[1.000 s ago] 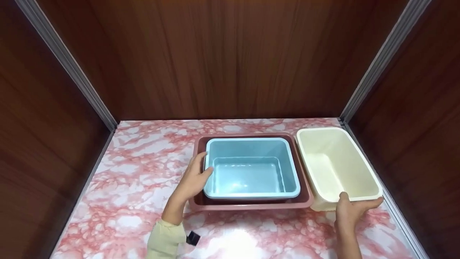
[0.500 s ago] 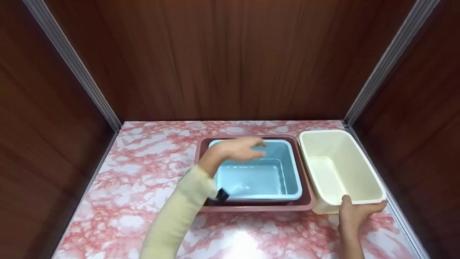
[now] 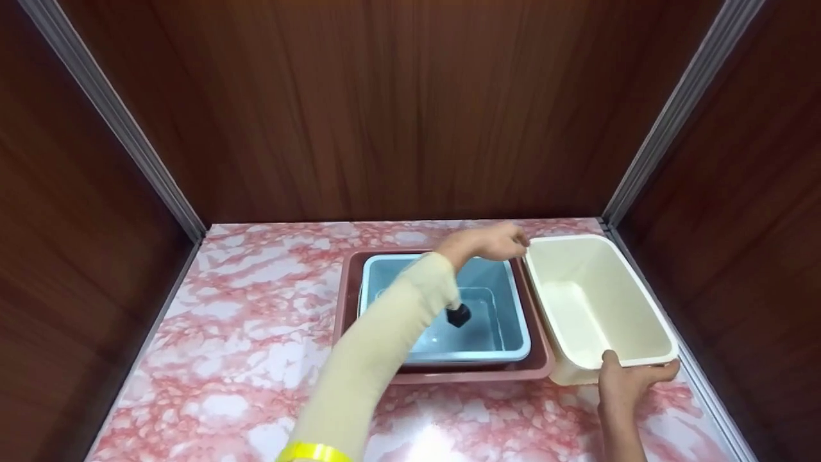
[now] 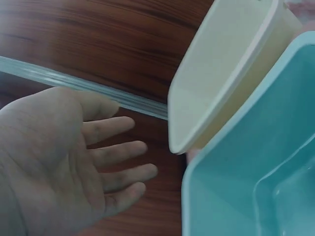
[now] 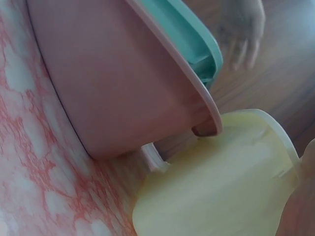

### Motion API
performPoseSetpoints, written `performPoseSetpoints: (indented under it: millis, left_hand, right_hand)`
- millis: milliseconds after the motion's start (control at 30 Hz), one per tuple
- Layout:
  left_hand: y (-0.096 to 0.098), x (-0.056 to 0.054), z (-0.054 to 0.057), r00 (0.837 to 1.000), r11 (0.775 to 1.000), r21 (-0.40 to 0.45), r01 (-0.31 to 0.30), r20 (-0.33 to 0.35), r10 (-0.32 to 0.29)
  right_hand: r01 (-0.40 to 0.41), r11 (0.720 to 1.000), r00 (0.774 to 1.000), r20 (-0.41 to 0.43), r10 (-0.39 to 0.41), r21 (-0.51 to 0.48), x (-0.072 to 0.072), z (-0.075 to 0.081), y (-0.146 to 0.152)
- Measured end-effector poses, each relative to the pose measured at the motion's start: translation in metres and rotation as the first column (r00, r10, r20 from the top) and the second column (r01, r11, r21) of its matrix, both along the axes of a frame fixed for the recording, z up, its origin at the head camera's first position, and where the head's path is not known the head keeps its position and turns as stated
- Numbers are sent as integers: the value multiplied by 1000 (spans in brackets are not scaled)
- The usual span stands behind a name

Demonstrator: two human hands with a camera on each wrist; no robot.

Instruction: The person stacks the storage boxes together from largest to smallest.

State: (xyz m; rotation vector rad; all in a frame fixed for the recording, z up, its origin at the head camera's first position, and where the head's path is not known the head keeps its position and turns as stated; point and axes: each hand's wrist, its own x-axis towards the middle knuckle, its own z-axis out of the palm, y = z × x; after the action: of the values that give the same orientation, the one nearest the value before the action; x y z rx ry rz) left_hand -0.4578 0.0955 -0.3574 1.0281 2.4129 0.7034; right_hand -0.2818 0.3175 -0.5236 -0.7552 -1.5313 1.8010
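A cream plastic bin (image 3: 619,298) stands at the right. My right hand (image 3: 622,388) holds its near end, thumb over the rim and fingers against the outside. In the right wrist view, part of that hand (image 5: 300,201) shows at the bin's edge. My left hand (image 3: 499,242) is above the cream bin's far left corner. The left wrist view shows its loosely bent fingers (image 4: 123,153) apart from the bins, holding nothing. Under the left forearm, a light blue bin (image 3: 471,355) sits inside a larger reddish-brown bin (image 3: 478,374). The sleeve hides part of both.
The bins stand on a red-and-white marbled tabletop (image 3: 256,359). Dark wood panels (image 3: 385,115) enclose it at the back and sides, with metal strips (image 3: 673,109) along the corners. The cream bin is close to the right edge (image 3: 705,391).
My left hand has let go of the blue bin's left rim and reached right, across it, to the cream bin's far corner. The right hand keeps its hold on the cream bin.
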Motion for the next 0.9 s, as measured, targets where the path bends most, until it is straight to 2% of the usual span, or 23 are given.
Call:
performPoseSetpoints:
  millis: [67,200,333,467,700,800,900]
  left_hand:
    - [14,-5,-7,999,1000,-8,2,-40,-2]
    - [37,-11,-18,994,998,-36,-52,-96,48]
    - [53,-15,-25,979,988,-68,-142,-155,130]
    - [69,-18,-30,962,967,-135,-214,-204,184]
    - [87,-20,-40,954,935,-227,-271,-196,228]
    - [86,-21,-51,952,930,-218,-296,-153,267]
    - [84,-22,-64,942,927,-170,-334,-98,321]
  right_hand:
    - [8,1000,1000,14,-8,3,0,1,0]
    - [13,1000,1000,26,-14,18,0,1,0]
    - [14,999,999,35,-15,39,1,0,-1]
    - [33,998,999,14,-34,55,2,0,1]
    - [55,995,998,-8,-55,80,2,-2,3]
    - [38,996,999,-18,-37,84,-1,-4,0]
    - [18,995,1000,-17,-16,94,-1,-5,0]
